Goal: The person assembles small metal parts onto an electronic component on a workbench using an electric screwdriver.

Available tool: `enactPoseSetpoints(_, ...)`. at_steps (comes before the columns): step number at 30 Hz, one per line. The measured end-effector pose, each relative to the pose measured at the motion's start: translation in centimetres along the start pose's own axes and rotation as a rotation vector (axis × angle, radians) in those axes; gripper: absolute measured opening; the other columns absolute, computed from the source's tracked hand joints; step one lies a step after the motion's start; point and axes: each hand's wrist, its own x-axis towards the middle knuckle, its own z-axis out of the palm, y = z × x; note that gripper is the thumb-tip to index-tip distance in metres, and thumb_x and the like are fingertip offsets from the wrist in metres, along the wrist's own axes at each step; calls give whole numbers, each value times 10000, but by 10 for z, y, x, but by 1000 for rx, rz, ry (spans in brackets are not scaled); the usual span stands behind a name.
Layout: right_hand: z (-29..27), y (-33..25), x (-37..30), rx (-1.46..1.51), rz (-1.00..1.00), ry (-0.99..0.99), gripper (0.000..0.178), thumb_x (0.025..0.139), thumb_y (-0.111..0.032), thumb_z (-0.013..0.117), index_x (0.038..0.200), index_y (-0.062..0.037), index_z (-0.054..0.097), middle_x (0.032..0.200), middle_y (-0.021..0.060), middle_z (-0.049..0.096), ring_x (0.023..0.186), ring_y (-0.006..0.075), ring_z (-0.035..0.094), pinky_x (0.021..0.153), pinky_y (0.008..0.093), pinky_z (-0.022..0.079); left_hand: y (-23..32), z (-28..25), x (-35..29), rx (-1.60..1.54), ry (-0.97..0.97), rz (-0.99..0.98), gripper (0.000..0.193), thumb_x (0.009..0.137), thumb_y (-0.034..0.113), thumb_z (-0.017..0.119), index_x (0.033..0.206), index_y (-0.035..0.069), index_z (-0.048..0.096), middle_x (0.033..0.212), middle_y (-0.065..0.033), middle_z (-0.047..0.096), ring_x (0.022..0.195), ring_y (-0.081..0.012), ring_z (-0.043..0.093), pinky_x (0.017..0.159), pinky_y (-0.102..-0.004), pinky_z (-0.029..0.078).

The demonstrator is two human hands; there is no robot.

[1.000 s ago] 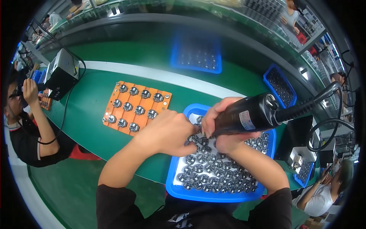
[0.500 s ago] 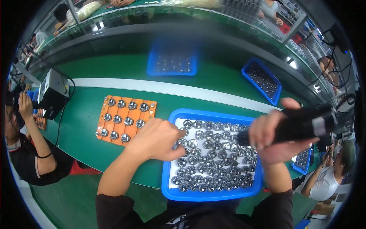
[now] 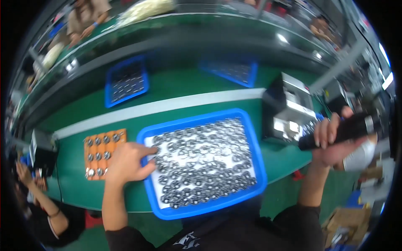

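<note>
Green bench [image 3: 289,161] under me, a pale strip [image 3: 167,109] along its far side; beyond it a further green surface bears two blue trays, one left [image 3: 108,88], one right [image 3: 252,74]. Worker [image 3: 86,19] at the far left. Dark box [image 3: 273,98] on the bench, right; cartons [image 3: 345,221] low at the near right.

Near centre, a blue rectangular tray [image 3: 256,157]: white lining, crowded with small round dark-and-silver parts [image 3: 201,184], somewhat blurred. Left of it, an orange fixture plate [image 3: 106,145] carries similar parts in rows, its near right corner behind my left hand [image 3: 127,163]. That hand reaches over the tray's left rim; cannot tell whether anything is pinched. My right hand [image 3: 328,144], at right, grasps a black cylindrical hand tool [image 3: 354,127].
</note>
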Motion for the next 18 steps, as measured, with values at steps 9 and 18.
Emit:
enactPoseSetpoints(9, -21, -2, 1, -233, 39, 261, 918, 919, -830, 263, 1256, -5, 482, 583, 15, 444, 404, 116, 419, 399, 277, 374, 15, 1, 5, 10, 42, -69, 357, 654, 177, 656, 920, -37, 760, 620, -166, 625, 509, -279, 565, 527, -372, 453)
enactPoseSetpoints(18, -37, 8, 4, -219, 47, 314, 838, 941, -809, 235, 1124, -29, 481, 563, 16, 456, 390, 115, 416, 392, 273, 379, 20, 2, 9, 42, 43, -85, 358, 639, 162, 655, 917, -38, 762, 545, -125, 548, 474, -249, 523, 507, -362, 403)
